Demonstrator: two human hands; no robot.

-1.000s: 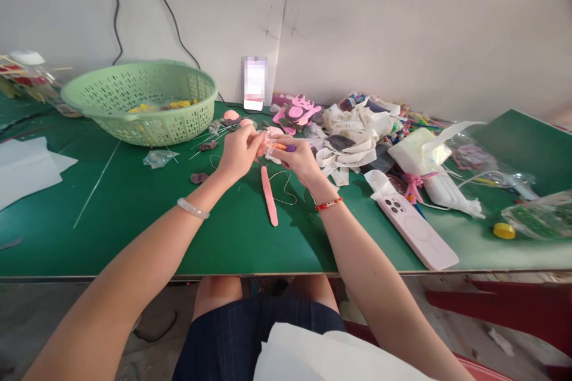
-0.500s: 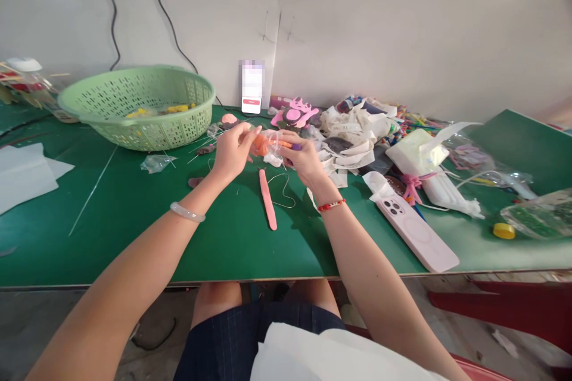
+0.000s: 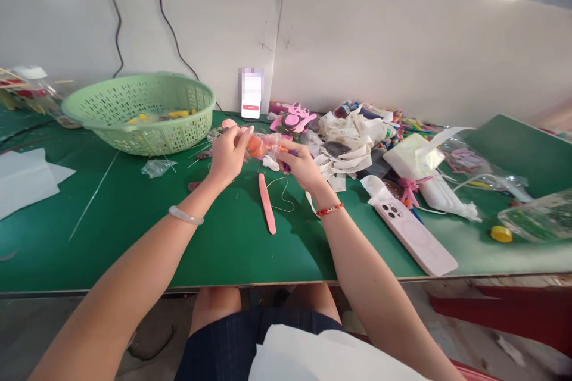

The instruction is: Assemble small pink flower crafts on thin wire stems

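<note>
My left hand (image 3: 229, 156) is raised above the green table, its fingertips at one end of a small clear plastic wrap (image 3: 267, 144). An orange piece (image 3: 255, 146) shows through the wrap. My right hand (image 3: 304, 168) closes on the other end, beside a purple bit (image 3: 286, 165) that is partly hidden by my fingers. Below my hands lie a pink foam strip (image 3: 267, 203) and a loop of thin wire (image 3: 283, 195), neither touched.
A green plastic basket (image 3: 179, 140) stands at the back left. To the right lie a heap of white ribbon scraps (image 3: 346, 146), a pink foam cutout (image 3: 292, 121) and a phone in a pink case (image 3: 415, 238). White sheets (image 3: 22, 181) lie at the left.
My hands stay close together on the wrap, which has turned slightly, leaving less of the orange piece visible. The whole scene sits a little lower in the view.
</note>
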